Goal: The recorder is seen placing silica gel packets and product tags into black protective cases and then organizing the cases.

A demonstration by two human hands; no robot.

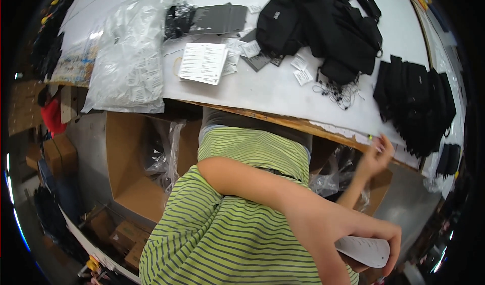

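Note:
My left forearm crosses in front of my body to the lower right. There my left hand (336,222) is closed around a curved white paper (371,248) with faint print. Farther up, by the table's right front edge, my right hand (378,156) is bent with its fingers drawn together. A small yellow-green tip (370,137) shows at those fingers, but motion smears it and I cannot make out the thing. Nearest to this hand on the table is a stack of black backpacks (417,100).
On the white table (227,93) lie a clear plastic bag pile (129,58), grey cards (220,18), a white printed booklet (203,63), white tags (303,77), black backpacks (328,25) and thin black cords (339,94). Open cardboard boxes (124,169) with plastic stand below. A person in red (53,116) is far left.

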